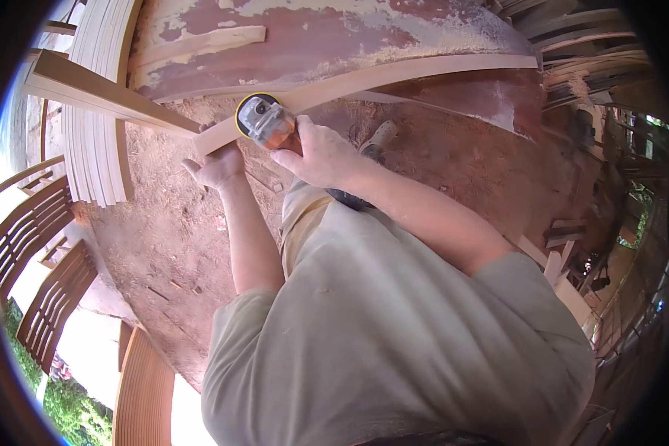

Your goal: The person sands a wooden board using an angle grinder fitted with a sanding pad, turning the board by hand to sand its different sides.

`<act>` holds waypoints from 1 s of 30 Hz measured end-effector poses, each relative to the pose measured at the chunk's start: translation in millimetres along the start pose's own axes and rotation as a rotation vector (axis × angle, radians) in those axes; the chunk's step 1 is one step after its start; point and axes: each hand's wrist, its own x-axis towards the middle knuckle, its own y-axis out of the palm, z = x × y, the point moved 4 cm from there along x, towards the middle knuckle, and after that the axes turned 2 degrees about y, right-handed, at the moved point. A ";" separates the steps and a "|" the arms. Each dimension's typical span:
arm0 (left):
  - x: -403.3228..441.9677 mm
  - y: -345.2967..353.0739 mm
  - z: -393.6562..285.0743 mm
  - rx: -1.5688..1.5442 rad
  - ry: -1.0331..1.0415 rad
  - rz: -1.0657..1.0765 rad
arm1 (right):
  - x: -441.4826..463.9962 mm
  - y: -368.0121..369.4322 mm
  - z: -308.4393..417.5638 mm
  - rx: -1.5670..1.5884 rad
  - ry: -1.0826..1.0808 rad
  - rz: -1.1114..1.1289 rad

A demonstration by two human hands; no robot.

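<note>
My right hand (321, 154) is wrapped around the orange body of a power sander (269, 125). The sander's round pad has a yellow rim and rests on a long, pale wooden board (394, 72). Under the near end of that board is my left hand (221, 165), supporting it from below with the thumb out to the side. Some of its fingers are hidden behind the wood. The board runs up and right from my left hand, with its far part over the worn, reddish workbench (312, 44).
Another long wooden piece (111, 93) reaches in from the left beside a stack of pale strips (97, 156). Slatted brown chair backs (56, 301) stand at lower left. Wood pieces (587, 63) are piled at upper right. Sawdust covers the floor (171, 245).
</note>
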 end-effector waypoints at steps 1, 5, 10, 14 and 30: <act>-0.8 1.6 -0.7 -0.007 0.004 0.006 | -0.6 -1.2 2.9 -0.019 0.007 0.009; -3.3 8.8 -1.6 -0.038 -0.004 -0.016 | -8.3 -5.5 3.7 -0.084 0.056 0.055; -11.8 15.0 -0.4 -0.009 0.033 -0.097 | -20.4 -23.2 -15.3 -0.063 0.134 0.020; -9.0 5.7 -2.8 -0.062 0.003 -0.077 | -28.6 -37.0 -33.6 -0.090 0.225 0.001; -17.2 5.9 -2.0 0.054 0.040 -0.199 | -57.6 -96.6 -94.8 0.001 0.389 -0.297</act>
